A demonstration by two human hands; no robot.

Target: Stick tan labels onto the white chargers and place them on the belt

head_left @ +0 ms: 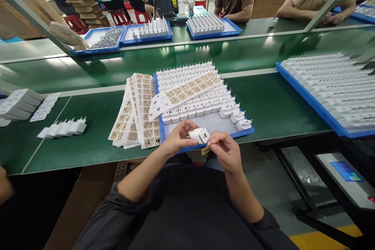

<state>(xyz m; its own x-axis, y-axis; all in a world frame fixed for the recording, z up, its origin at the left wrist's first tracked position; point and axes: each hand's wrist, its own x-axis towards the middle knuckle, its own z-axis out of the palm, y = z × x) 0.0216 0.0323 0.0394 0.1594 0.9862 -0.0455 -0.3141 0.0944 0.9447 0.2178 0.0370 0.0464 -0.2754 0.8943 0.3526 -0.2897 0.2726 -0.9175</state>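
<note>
My left hand [178, 137] is closed round a white charger plug [200, 135], held just above the near edge of a blue tray [205, 125]. My right hand [224, 149] pinches a small brown sticker [206, 150] right under the charger. The tray holds several rows of white chargers [199, 97], and a sheet of brown stickers [187, 91] lies across them. More sticker sheets [136, 113] are fanned out on the green table just left of the tray.
A row of chargers [66, 128] and stacked white pieces [20, 103] lie at left. A large blue tray [331, 86] of chargers sits at right. Across the belt, more blue trays [152, 33] stand and several people work. A machine with a screen [345, 172] is at lower right.
</note>
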